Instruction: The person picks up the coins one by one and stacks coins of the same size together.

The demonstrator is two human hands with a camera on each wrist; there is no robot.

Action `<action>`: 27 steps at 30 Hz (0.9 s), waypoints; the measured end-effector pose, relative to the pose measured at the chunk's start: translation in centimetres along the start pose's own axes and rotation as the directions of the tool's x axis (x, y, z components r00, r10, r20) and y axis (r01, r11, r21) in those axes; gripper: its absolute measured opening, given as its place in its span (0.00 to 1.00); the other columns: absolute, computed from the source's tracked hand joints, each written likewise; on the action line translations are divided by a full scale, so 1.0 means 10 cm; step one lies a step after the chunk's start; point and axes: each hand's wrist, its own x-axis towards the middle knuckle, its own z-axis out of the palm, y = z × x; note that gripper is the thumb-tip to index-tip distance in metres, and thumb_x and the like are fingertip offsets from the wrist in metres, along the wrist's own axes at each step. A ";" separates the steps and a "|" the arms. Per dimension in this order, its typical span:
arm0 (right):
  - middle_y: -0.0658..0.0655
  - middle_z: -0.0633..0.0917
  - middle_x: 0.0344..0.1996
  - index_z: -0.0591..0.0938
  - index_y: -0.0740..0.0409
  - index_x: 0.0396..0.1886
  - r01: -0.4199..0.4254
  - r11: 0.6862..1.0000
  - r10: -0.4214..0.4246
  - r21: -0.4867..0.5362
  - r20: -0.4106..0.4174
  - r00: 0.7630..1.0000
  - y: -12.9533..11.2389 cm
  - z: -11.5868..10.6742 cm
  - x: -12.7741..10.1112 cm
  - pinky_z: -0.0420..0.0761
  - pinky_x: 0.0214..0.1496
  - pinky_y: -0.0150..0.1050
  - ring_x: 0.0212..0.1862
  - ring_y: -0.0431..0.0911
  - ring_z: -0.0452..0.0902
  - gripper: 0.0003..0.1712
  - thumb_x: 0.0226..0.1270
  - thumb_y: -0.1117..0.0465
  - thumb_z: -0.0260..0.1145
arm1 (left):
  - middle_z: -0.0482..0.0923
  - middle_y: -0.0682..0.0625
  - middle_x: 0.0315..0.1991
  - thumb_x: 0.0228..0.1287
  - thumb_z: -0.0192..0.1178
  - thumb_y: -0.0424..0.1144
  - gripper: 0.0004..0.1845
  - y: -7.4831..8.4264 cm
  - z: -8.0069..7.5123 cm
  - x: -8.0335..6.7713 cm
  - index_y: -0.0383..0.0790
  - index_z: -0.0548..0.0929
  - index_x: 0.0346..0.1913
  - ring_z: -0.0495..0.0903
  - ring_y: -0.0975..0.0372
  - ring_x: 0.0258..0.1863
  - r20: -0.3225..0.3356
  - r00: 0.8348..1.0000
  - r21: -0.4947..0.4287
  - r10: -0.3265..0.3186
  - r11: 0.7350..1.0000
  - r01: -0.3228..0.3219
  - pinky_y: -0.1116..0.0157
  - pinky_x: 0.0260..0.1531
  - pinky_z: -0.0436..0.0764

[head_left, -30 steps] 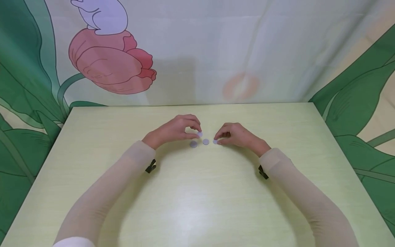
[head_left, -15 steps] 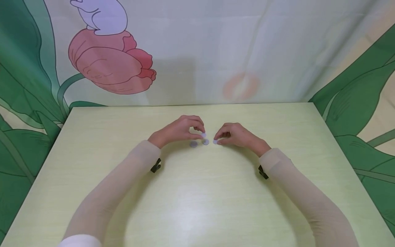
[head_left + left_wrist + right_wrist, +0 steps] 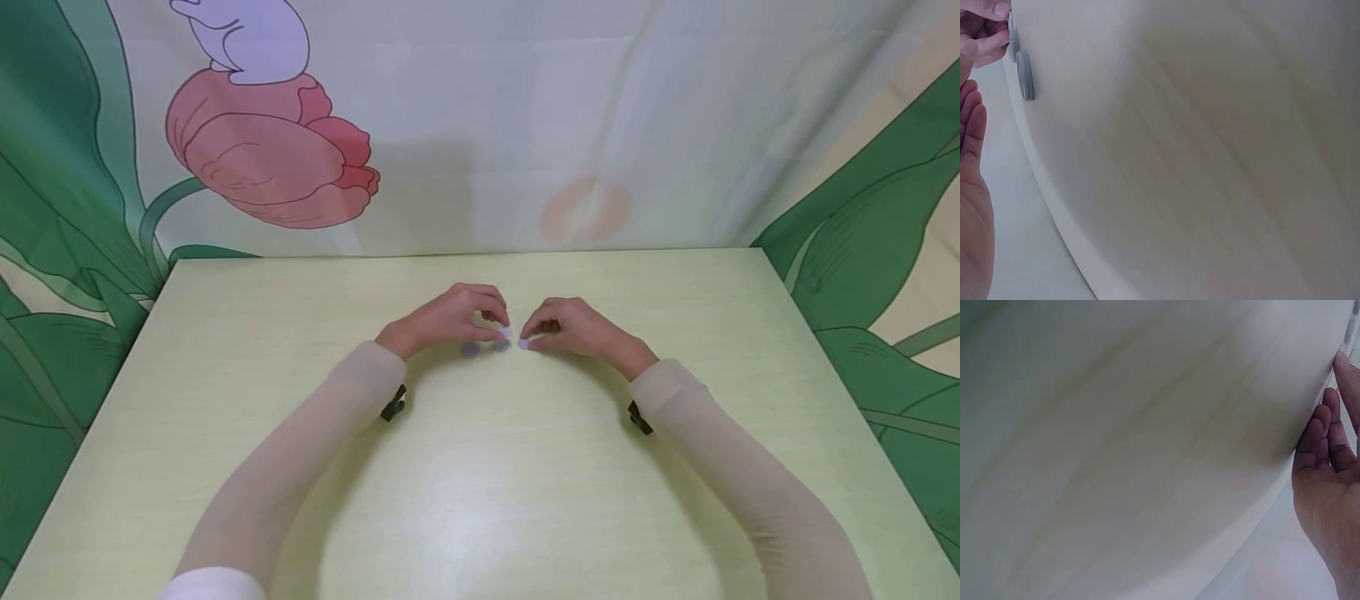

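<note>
Small pale grey discs lie at the middle of the light green table [image 3: 480, 500]. My left hand [image 3: 502, 332] pinches one disc [image 3: 507, 332] between thumb and forefinger, held just above the table. Two more discs [image 3: 470, 350] [image 3: 499, 345] lie under that hand, in its shadow. My right hand [image 3: 528, 341] has curled fingers, and its thumb and forefinger tips pinch another disc [image 3: 522, 343] that rests on the table. The two hands' fingertips are nearly touching. In the left wrist view two discs [image 3: 1024, 75] show edge-on beside the fingers [image 3: 988, 37]. The right wrist view shows only my palm [image 3: 1329, 481] and blurred tabletop.
A curtain printed with a pink flower [image 3: 262, 158] and green leaves hangs behind the table's far edge [image 3: 465, 252]. Cream sleeves [image 3: 300, 450] cover both forearms, each with a black clip [image 3: 392, 404] at the wrist.
My left hand has moved to the right with its disc, from above the leftmost disc to close beside the right hand's fingertips. The right hand has stayed where it was.
</note>
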 end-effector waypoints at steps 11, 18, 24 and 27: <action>0.50 0.84 0.41 0.89 0.51 0.42 -0.015 1.000 0.015 -0.009 -0.005 1.000 0.02 0.02 0.02 0.79 0.50 0.40 0.43 0.45 0.77 0.07 0.65 0.61 0.75 | 0.82 0.50 0.43 0.61 0.73 0.34 0.08 0.02 0.08 0.06 0.36 0.89 0.41 0.81 0.58 0.43 0.054 0.999 -0.026 0.009 1.000 -0.007 0.65 0.50 0.81; 0.51 0.84 0.39 0.88 0.51 0.37 -0.024 1.000 0.023 -0.012 -0.007 1.000 -0.02 0.00 0.02 0.79 0.50 0.40 0.43 0.45 0.77 0.04 0.64 0.62 0.76 | 0.83 0.50 0.43 0.62 0.73 0.34 0.07 0.03 0.09 0.11 0.37 0.89 0.41 0.81 0.60 0.43 0.065 0.998 -0.025 0.015 1.000 -0.014 0.66 0.50 0.81; 0.50 0.84 0.38 0.88 0.50 0.33 -0.023 1.000 0.023 -0.017 -0.015 1.000 -0.02 0.00 0.02 0.80 0.50 0.39 0.43 0.45 0.78 0.04 0.63 0.62 0.76 | 0.83 0.50 0.43 0.62 0.72 0.34 0.07 0.05 0.11 0.17 0.37 0.89 0.42 0.81 0.62 0.44 0.097 0.995 -0.019 -0.007 1.000 0.009 0.68 0.50 0.80; 0.49 0.84 0.38 0.88 0.49 0.33 -0.026 0.999 0.026 -0.021 -0.019 0.999 -0.01 0.01 0.02 0.79 0.51 0.39 0.43 0.45 0.77 0.04 0.63 0.62 0.76 | 0.83 0.51 0.43 0.62 0.72 0.35 0.07 0.06 0.11 0.20 0.39 0.89 0.42 0.80 0.62 0.44 0.110 0.994 0.010 -0.018 1.000 0.017 0.69 0.50 0.79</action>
